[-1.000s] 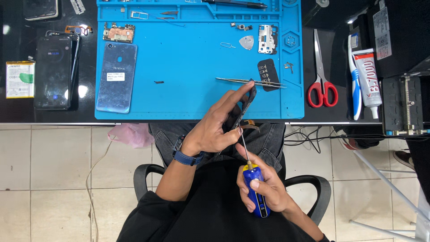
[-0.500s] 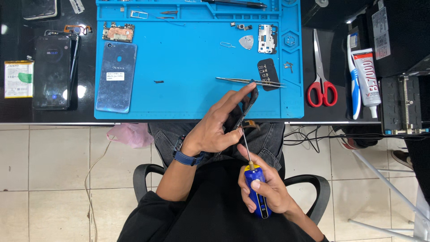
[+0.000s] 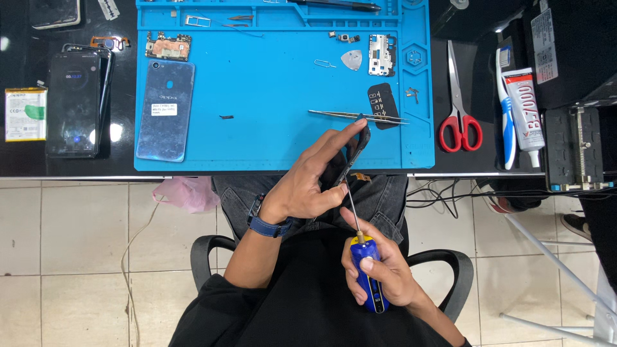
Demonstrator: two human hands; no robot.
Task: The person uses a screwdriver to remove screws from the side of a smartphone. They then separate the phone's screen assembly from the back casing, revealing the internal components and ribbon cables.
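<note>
Holding, item one: a dark phone body (image 3: 355, 154), pinched edge-on in my left hand (image 3: 308, 186), thumb on one side and fingers wrapped around the other, so the work face turns toward the tool. It sits just off the near edge of the blue work mat (image 3: 270, 90), above my lap. Its long axis runs diagonally, upper end toward the mat, lower end toward me.

Item two: a blue-handled screwdriver (image 3: 363, 263), clenched in my right hand (image 3: 379, 273), thumb on the handle. The shaft points up and slightly left, its tip meeting the phone's lower end; the hold looks chosen, I judge, to keep the tip steady.

Item three, on the mat and untouched: tweezers (image 3: 357, 116) just beyond the phone, a blue back cover (image 3: 165, 109) at left, and small parts.

Item four, right of the mat: red scissors (image 3: 457, 109) and a glue tube (image 3: 526, 106).
</note>
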